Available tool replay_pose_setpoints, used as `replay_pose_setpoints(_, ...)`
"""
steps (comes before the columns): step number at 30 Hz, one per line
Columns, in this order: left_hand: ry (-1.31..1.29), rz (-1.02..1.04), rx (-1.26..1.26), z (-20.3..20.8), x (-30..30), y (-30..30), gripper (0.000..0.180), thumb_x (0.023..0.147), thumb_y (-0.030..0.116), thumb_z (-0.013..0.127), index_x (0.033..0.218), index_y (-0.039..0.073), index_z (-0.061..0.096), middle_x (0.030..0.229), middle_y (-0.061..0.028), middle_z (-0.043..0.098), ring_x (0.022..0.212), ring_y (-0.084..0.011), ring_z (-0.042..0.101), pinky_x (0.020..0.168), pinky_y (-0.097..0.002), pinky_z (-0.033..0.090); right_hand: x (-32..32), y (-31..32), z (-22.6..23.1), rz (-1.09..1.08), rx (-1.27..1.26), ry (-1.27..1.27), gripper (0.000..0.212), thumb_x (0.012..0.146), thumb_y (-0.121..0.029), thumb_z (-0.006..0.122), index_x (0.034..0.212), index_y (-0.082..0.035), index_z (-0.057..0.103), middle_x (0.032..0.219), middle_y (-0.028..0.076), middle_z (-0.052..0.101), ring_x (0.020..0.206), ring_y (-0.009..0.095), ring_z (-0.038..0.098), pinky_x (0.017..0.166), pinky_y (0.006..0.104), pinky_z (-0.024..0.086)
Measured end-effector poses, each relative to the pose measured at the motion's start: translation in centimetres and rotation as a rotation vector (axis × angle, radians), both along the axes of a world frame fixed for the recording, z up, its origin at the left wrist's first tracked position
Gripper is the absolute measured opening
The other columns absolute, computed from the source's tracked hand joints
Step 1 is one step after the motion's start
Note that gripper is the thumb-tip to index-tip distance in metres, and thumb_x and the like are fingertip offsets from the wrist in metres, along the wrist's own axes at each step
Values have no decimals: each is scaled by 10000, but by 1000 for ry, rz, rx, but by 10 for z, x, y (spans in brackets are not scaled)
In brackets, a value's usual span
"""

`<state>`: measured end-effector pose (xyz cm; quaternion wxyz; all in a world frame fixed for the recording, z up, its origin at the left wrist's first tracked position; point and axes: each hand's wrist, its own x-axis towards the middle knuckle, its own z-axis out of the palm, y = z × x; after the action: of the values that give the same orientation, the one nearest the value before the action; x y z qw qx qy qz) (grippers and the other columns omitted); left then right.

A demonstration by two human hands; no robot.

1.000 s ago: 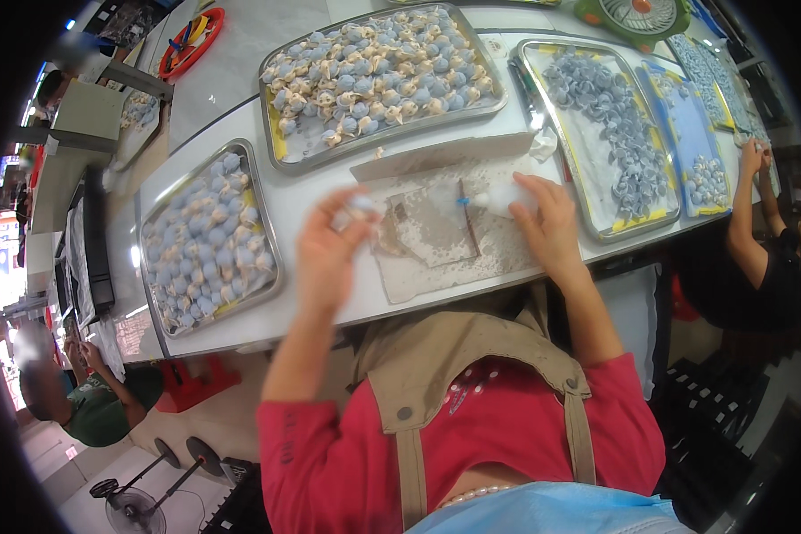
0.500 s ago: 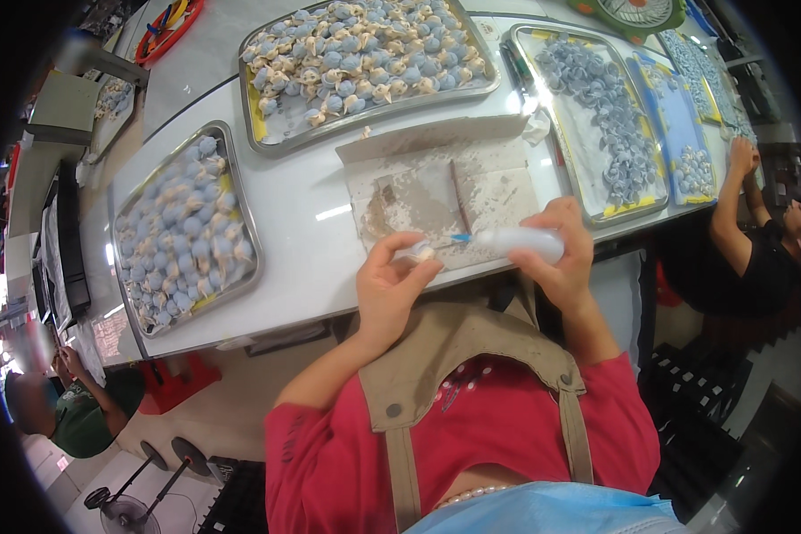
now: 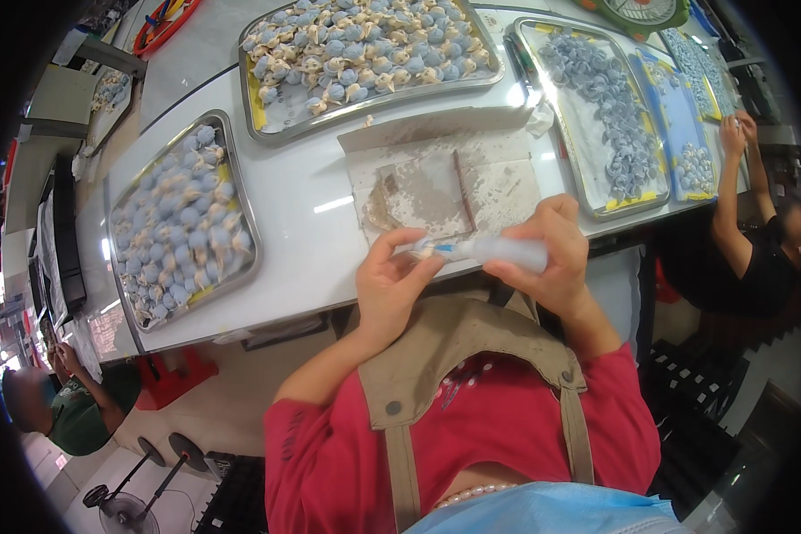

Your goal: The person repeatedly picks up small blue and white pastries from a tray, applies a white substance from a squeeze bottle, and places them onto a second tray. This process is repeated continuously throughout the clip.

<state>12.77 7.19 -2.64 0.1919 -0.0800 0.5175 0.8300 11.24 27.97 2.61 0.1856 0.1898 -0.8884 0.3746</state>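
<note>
My left hand (image 3: 387, 289) pinches a small pale piece (image 3: 424, 253) between thumb and fingertips; its exact kind is too small to make out. Wrapped in my right hand (image 3: 559, 258) is a translucent white squeeze bottle (image 3: 513, 254), lying nearly level with its blue nozzle (image 3: 444, 247) pointing left. The nozzle's end meets the small piece or is right beside it; I cannot tell whether they touch. Beyond both hands lies a stained, opened-out cardboard sheet (image 3: 498, 182) on the white table (image 3: 298, 209).
A metal tray (image 3: 256, 254) of blue-and-cream pieces stands left, a larger one (image 3: 498, 78) at the back. To the right are a tray (image 3: 596, 212) of grey-blue cup-shaped pieces and a blue tray (image 3: 676, 116). A co-worker's arms (image 3: 728, 191) reach in at far right; another person (image 3: 89, 400) is at left.
My right hand has brought the bottle left, so its blue nozzle now reaches the small piece. The left hand stays nearly still. The co-worker's hands on the right have risen slightly.
</note>
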Motion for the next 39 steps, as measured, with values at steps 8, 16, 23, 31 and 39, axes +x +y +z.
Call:
replay_pose_setpoints(8,48,20,-8,-1,0,1,321,825,-52,602,1119,-18,476,1064,-121,587,914,-172,613,800,-263,489,2,7,-4,-39,-45,-32,330,557,-235,834,756,-66,632,675,27,529,700,226,468,692,319,342)
replay_pose_setpoints(16,45,22,-7,-2,-1,4,321,840,-1,611,1127,-16,468,1080,-140,588,912,-190,619,788,-267,490,1,11,-5,-43,-45,-42,317,564,-224,831,753,-64,632,678,29,540,710,224,467,700,318,346)
replay_pose_setpoints(23,23,33,45,-2,-3,1,291,845,-51,579,1117,-25,477,1085,-127,582,945,-177,614,773,-245,484,-2,11,-8,-34,-74,-98,305,576,-219,825,756,-61,636,687,29,538,732,218,465,719,316,345)
replay_pose_setpoints(31,32,57,225,-4,-6,-6,322,839,-11,603,1129,36,472,1140,-157,570,938,-221,622,779,-257,504,-14,26,-51,-177,-368,-353,220,712,-198,711,853,-51,629,820,68,550,875,226,470,816,327,358)
replay_pose_setpoints(39,-13,-179,543,0,-18,-15,386,794,84,698,1111,52,480,1133,-179,573,900,-230,631,754,-277,534,-35,41,-55,-285,-78,-172,142,740,-197,680,792,-70,643,840,71,632,853,274,545,800,367,374)
